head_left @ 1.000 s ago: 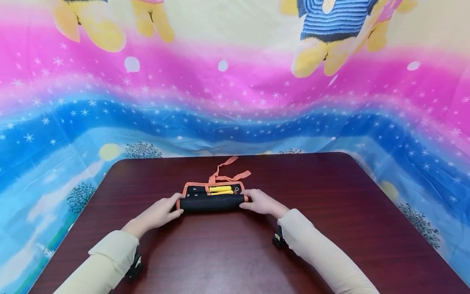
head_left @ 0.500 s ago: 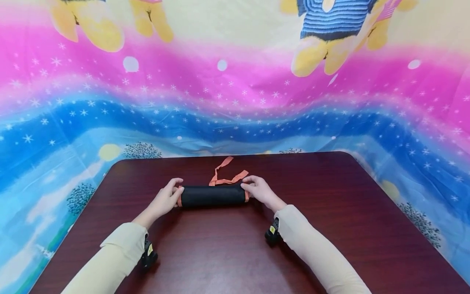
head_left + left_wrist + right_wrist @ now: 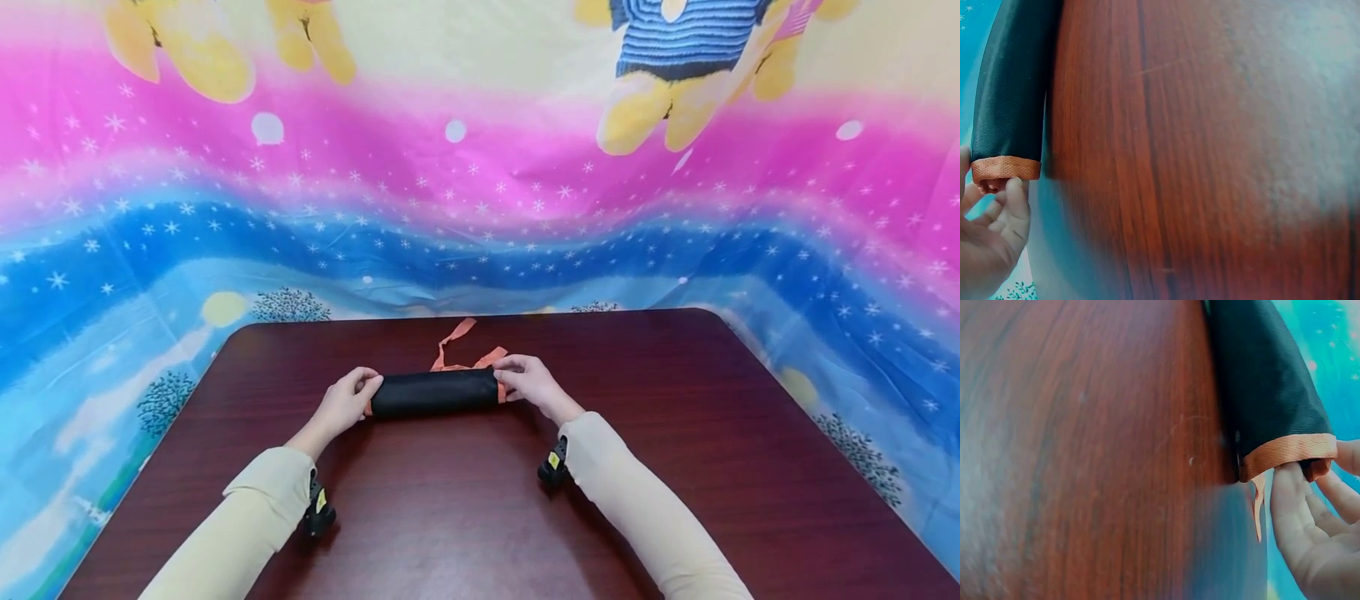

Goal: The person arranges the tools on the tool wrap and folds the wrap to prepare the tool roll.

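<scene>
A black tool roll (image 3: 437,393) with orange edging lies rolled up across the middle of the table in the head view. My left hand (image 3: 345,403) grips its left end. At the right end my right hand (image 3: 534,387) holds the roll, thumb and fingers around the edge. In the left wrist view the orange trim (image 3: 1007,168) shows above the curled fingers. A fingertip reaches into the open end in the right wrist view, below the orange edging (image 3: 1291,451). Orange tie straps (image 3: 454,335) stretch out behind the roll. The roll's contents are hidden.
The dark red-brown wooden table (image 3: 442,517) extends all around the roll. Behind it hangs a colourful printed cloth (image 3: 480,192) with snowflakes and bears. Each forearm carries a black wrist camera (image 3: 321,507) below a pale sleeve.
The flap with yellow-handled tools that showed behind the roll is now covered. The roll has moved away from the person, toward the straps, with both hands on it.
</scene>
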Demonstrator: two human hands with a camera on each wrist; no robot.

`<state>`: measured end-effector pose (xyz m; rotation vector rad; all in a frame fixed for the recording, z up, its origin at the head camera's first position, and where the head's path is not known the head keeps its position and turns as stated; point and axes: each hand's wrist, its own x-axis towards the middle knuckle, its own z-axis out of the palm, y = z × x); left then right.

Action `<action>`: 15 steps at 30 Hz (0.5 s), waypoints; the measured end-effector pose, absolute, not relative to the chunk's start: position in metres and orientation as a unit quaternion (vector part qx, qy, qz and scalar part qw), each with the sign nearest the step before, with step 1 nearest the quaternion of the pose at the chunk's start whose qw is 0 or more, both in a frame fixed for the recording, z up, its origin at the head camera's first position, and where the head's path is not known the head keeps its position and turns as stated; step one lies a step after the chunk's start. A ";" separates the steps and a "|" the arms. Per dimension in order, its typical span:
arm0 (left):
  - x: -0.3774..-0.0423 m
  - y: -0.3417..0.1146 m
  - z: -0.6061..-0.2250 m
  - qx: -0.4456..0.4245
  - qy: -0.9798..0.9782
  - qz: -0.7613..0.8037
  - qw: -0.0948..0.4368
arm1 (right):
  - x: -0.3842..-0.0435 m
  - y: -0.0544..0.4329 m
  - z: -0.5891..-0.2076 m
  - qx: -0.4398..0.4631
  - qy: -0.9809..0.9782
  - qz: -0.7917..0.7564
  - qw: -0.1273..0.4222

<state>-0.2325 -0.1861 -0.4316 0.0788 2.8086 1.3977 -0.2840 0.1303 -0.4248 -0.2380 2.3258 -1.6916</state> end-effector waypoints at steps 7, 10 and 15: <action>-0.232 -0.187 -0.432 0.040 0.910 0.410 0.040 | -0.285 0.132 -0.425 -0.082 0.832 -0.536 0.119; -0.233 -0.187 -0.430 0.041 0.915 0.400 0.045 | -0.285 0.132 -0.425 -0.083 0.837 -0.527 0.121; -0.236 -0.187 -0.427 0.033 0.922 0.382 0.046 | -0.287 0.134 -0.423 -0.092 0.852 -0.502 0.120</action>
